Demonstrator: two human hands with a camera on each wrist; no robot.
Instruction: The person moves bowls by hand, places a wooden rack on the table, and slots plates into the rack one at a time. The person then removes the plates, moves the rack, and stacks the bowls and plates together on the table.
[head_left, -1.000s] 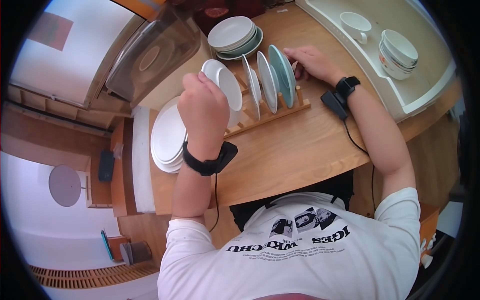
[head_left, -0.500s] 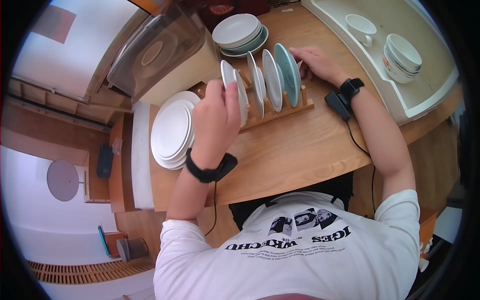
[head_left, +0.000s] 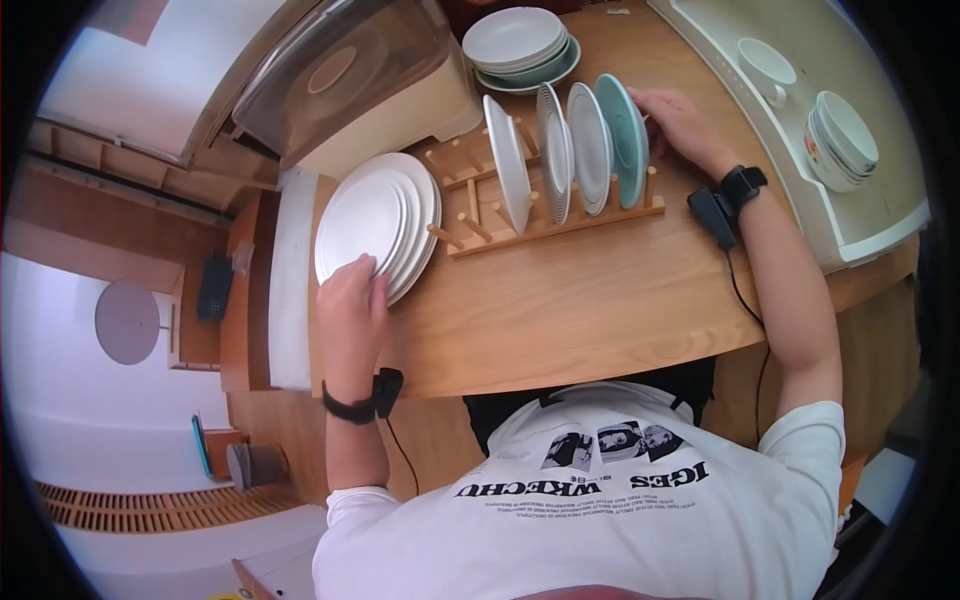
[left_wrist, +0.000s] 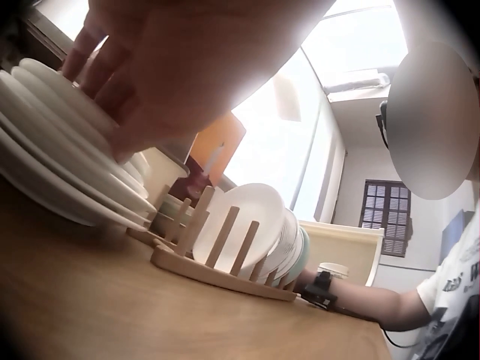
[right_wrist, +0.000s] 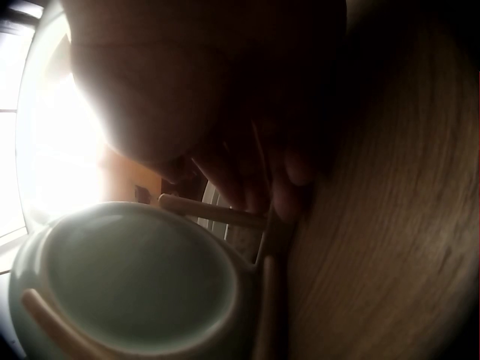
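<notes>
Head view, left hand (head_left: 352, 300): rests at the near edge of the stack of white plates (head_left: 370, 225), fingers lightly curled onto the rim of the top plate; whether it has actually lifted that plate I cannot tell.
Head view, stack: lies flat on the wooden table (head_left: 580, 290), faces up, just left of the wooden plate rack (head_left: 545, 215).
Head view, rack: its long axis runs left to right across the table; four plates stand on edge in it, faces turned left and right, the teal plate (head_left: 625, 140) at the right end.
Head view, right hand (head_left: 680, 125): at the rack's right end, fingers against the teal plate's back.
Left wrist view, left hand (left_wrist: 172, 60): fingertips spread and pressed on the top plate's rim (left_wrist: 52, 97); the rack (left_wrist: 225, 255) stands beyond.
Right wrist view, right hand (right_wrist: 247, 150): fingers loosely bent, touching a rack peg (right_wrist: 214, 212) beside the teal plate (right_wrist: 135, 277); not clamped on anything.
</notes>
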